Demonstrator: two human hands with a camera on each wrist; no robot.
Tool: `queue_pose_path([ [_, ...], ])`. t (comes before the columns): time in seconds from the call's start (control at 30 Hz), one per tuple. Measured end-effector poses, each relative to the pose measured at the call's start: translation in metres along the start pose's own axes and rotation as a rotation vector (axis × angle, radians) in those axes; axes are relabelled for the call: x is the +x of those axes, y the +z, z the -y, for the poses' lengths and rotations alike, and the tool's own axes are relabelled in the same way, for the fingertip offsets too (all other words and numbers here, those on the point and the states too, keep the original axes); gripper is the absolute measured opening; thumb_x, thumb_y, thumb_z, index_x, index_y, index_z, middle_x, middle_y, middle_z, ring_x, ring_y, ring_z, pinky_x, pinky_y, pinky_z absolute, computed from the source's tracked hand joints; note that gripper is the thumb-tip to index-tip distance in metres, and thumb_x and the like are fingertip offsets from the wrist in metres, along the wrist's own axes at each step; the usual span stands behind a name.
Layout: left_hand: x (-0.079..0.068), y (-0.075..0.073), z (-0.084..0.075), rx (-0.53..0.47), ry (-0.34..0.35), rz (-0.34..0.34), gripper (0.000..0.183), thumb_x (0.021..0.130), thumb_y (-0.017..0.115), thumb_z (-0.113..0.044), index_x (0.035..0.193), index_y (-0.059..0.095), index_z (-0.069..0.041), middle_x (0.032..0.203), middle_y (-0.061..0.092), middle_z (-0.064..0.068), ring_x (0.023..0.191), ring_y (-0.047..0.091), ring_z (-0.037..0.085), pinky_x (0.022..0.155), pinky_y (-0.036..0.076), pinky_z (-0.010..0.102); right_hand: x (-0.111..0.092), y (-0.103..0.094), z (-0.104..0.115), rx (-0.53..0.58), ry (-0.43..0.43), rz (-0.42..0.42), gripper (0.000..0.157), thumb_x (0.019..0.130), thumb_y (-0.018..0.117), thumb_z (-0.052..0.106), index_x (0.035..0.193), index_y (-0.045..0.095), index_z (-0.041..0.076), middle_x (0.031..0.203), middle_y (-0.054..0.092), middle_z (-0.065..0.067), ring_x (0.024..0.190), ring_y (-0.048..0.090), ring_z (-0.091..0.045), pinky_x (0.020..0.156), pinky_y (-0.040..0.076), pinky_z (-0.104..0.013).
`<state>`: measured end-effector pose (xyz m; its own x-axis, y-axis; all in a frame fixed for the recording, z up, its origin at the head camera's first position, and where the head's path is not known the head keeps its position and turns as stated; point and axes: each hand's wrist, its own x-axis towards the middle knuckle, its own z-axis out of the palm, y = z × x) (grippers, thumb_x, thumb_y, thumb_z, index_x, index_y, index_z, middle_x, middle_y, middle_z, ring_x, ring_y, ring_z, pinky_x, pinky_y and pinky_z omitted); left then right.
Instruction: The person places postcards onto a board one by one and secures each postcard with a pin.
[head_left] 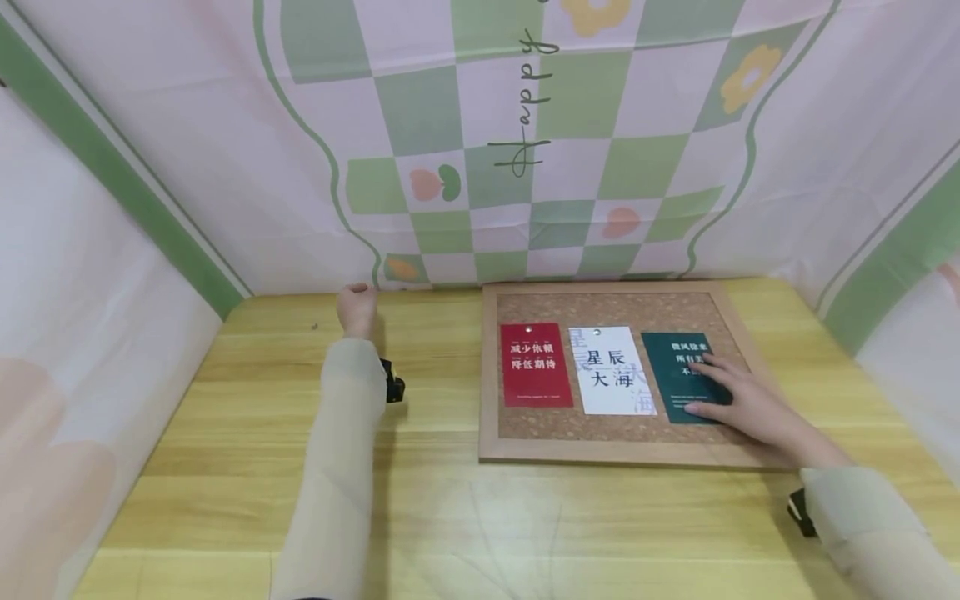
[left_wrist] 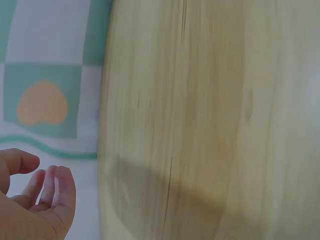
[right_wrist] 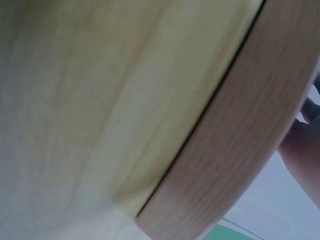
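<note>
On a wood-framed cork board, a red card, a white card and a dark green card lie side by side. The red and white cards each have a small shiny pin at the top; I see none on the green one. My right hand rests its spread fingers over the right part of the green card. In the right wrist view only part of that hand shows behind the frame. Beyond the board's left side, my left hand is at the table's back edge, its fingers loosely bent and holding nothing.
A tiny object lies on the wooden table left of my left hand. Behind the table hangs a checkered cloth, with pale cloth at both sides. The board stands right of the table's middle.
</note>
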<state>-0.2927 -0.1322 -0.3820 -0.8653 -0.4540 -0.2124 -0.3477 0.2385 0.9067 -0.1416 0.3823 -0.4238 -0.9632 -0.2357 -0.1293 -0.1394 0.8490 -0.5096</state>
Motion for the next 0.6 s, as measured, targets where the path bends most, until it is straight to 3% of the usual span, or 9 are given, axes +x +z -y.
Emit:
queue_pose_path([
  [0.07, 0.016, -0.003, 0.009, -0.028, -0.021, -0.017, 0.039, 0.092, 0.052, -0.013, 0.129, 0.056, -0.001, 0.135, 0.055, 0.016, 0.121, 0.055, 0.031, 0.104, 0.047, 0.037, 0.000, 0.000, 0.000, -0.007, 0.001, -0.002, 0.080, 0.085, 0.070, 0.037, 0.143, 0.034, -0.007, 0.149, 0.017, -0.039, 0.132, 0.017, -0.062, 0.099, 0.023, -0.074],
  [0.1, 0.032, -0.003, 0.020, -0.044, -0.017, -0.047, 0.036, 0.091, 0.053, -0.013, 0.124, 0.059, -0.002, 0.129, 0.060, 0.016, 0.112, 0.061, 0.029, 0.097, 0.051, 0.033, 0.000, 0.000, -0.001, -0.009, 0.001, -0.004, 0.080, 0.085, 0.070, 0.037, 0.142, 0.034, -0.007, 0.149, 0.017, -0.039, 0.132, 0.018, -0.063, 0.099, 0.024, -0.075],
  [0.2, 0.101, 0.000, 0.062, -0.094, -0.013, -0.090, 0.029, 0.085, 0.061, -0.019, 0.110, 0.068, -0.007, 0.109, 0.068, 0.009, 0.085, 0.068, 0.023, 0.078, 0.057, 0.027, 0.001, 0.000, -0.001, -0.016, 0.000, -0.009, 0.081, 0.085, 0.070, 0.037, 0.142, 0.034, -0.007, 0.148, 0.017, -0.039, 0.132, 0.018, -0.063, 0.098, 0.024, -0.075],
  [0.27, 0.144, 0.000, 0.091, -0.110, 0.008, -0.120, 0.022, 0.080, 0.065, -0.022, 0.098, 0.071, -0.011, 0.089, 0.071, 0.006, 0.067, 0.067, 0.019, 0.064, 0.055, 0.022, 0.000, 0.000, -0.002, -0.017, -0.001, -0.010, 0.081, 0.085, 0.070, 0.037, 0.142, 0.034, -0.007, 0.149, 0.017, -0.039, 0.132, 0.018, -0.062, 0.098, 0.024, -0.075],
  [0.33, 0.169, -0.004, 0.109, -0.126, 0.017, -0.118, 0.022, 0.079, 0.069, -0.028, 0.096, 0.071, -0.015, 0.081, 0.071, 0.003, 0.060, 0.067, 0.017, 0.063, 0.054, 0.022, 0.000, 0.000, -0.002, -0.021, -0.005, -0.014, 0.081, 0.085, 0.070, 0.037, 0.142, 0.035, -0.007, 0.148, 0.018, -0.039, 0.131, 0.018, -0.062, 0.098, 0.024, -0.075],
  [0.37, 0.171, -0.008, 0.112, -0.124, -0.001, -0.104, 0.025, 0.081, 0.068, -0.029, 0.101, 0.071, -0.015, 0.086, 0.072, 0.004, 0.062, 0.069, 0.019, 0.069, 0.057, 0.025, 0.000, 0.000, -0.002, -0.023, -0.006, -0.015, 0.081, 0.084, 0.070, 0.037, 0.142, 0.035, -0.007, 0.148, 0.018, -0.039, 0.131, 0.018, -0.062, 0.098, 0.024, -0.074],
  [0.43, 0.169, -0.013, 0.115, -0.144, 0.025, -0.128, 0.023, 0.081, 0.068, -0.028, 0.100, 0.072, -0.015, 0.083, 0.073, 0.004, 0.057, 0.066, 0.017, 0.067, 0.055, 0.023, 0.000, 0.001, -0.003, -0.029, -0.007, -0.017, 0.081, 0.084, 0.071, 0.037, 0.142, 0.035, -0.007, 0.148, 0.018, -0.039, 0.131, 0.019, -0.063, 0.098, 0.024, -0.074],
  [0.57, 0.151, -0.025, 0.108, -0.127, 0.010, -0.151, 0.031, 0.088, 0.062, -0.025, 0.115, 0.070, -0.013, 0.112, 0.071, 0.007, 0.082, 0.068, 0.021, 0.088, 0.054, 0.030, 0.000, 0.001, -0.003, -0.043, -0.009, -0.021, 0.080, 0.084, 0.071, 0.037, 0.141, 0.036, -0.007, 0.148, 0.019, -0.039, 0.130, 0.021, -0.062, 0.098, 0.025, -0.074],
  [0.6, 0.136, -0.031, 0.101, -0.128, 0.012, -0.146, 0.030, 0.088, 0.061, -0.022, 0.114, 0.070, -0.011, 0.113, 0.071, 0.008, 0.087, 0.067, 0.021, 0.088, 0.054, 0.030, 0.000, 0.001, -0.003, -0.044, -0.009, -0.022, 0.080, 0.084, 0.070, 0.037, 0.141, 0.036, -0.007, 0.148, 0.019, -0.039, 0.130, 0.021, -0.062, 0.098, 0.025, -0.074],
])
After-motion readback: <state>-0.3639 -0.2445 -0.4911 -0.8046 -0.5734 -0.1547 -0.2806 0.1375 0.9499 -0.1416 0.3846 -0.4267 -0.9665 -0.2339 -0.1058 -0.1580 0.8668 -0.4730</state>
